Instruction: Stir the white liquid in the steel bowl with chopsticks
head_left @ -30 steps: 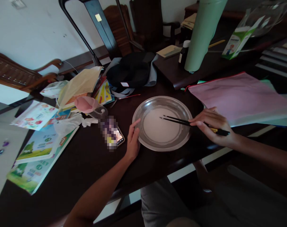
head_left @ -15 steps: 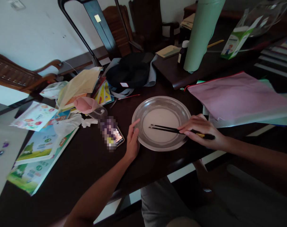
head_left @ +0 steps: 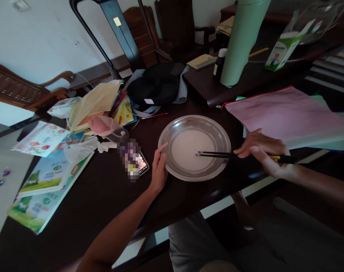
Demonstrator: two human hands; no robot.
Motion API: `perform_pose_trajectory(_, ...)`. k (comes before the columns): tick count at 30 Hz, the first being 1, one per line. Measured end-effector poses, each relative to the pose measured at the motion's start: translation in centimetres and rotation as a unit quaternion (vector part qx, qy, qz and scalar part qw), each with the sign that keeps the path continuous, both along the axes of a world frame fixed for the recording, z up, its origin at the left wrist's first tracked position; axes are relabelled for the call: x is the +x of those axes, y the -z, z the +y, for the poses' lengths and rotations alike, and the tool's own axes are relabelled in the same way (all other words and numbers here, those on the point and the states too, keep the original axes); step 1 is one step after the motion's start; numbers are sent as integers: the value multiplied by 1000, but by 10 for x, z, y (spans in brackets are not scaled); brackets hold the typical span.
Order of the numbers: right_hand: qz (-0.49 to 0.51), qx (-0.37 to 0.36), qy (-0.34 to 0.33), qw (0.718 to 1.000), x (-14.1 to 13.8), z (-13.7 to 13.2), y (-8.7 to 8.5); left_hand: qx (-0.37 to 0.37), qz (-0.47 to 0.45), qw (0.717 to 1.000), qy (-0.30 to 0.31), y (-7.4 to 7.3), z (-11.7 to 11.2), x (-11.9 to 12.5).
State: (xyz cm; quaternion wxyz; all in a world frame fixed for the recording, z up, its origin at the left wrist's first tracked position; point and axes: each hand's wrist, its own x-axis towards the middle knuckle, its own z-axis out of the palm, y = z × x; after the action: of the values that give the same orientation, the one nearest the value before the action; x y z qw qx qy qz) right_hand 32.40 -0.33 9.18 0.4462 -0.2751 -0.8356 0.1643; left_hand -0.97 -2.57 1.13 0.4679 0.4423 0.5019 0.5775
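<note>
A round metal plate (head_left: pixel 220 130) holding a pale, whitish layer sits on the dark table in front of me. My left hand (head_left: pixel 158 170) rests against the plate's left rim, fingers curved along its edge. My right hand (head_left: pixel 264 153) is closed around a pair of black chopsticks (head_left: pixel 217 154) to the right of the plate. The chopsticks lie nearly level, with their tips over the right half of the pale layer.
A phone (head_left: pixel 135 160) lies just left of my left hand. Picture books (head_left: pixel 47 177), papers and a pink object (head_left: pixel 102 124) clutter the left. A black bag (head_left: pixel 156 85) lies behind the plate, a pink folder (head_left: pixel 285 113) at right, a green bottle (head_left: pixel 240 41) beyond.
My right hand swept the chopsticks left across the plate, then drew them back to the right; the tips now sit over its right half. My left hand stayed on the rim.
</note>
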Motion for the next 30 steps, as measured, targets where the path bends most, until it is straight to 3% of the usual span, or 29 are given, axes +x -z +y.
perform_pose_trajectory(6, -49, 0, -45, 998, -15, -1, 7, -2, 8, 1000, -1, 2, 0, -2)
perform_pose_trajectory(12, -87, 5, -6, 996, -30, 10, 19, -7, -14, 1000, 0, 2, 1, 0)
perform_pose_trajectory(20, -51, 10, 67, 996, -5, 9, 9, 4, 4, 1000, 8, 2, 0, 0)
perform_pose_trajectory(25, -12, -24, 0, 1000, 7, 1, 1, -1, 10, 1000, -3, 1, 0, 0)
perform_pose_trajectory(30, -45, -7, -46, 998, -10, -1, 6, 0, 14, 1000, -12, 0, 0, -1)
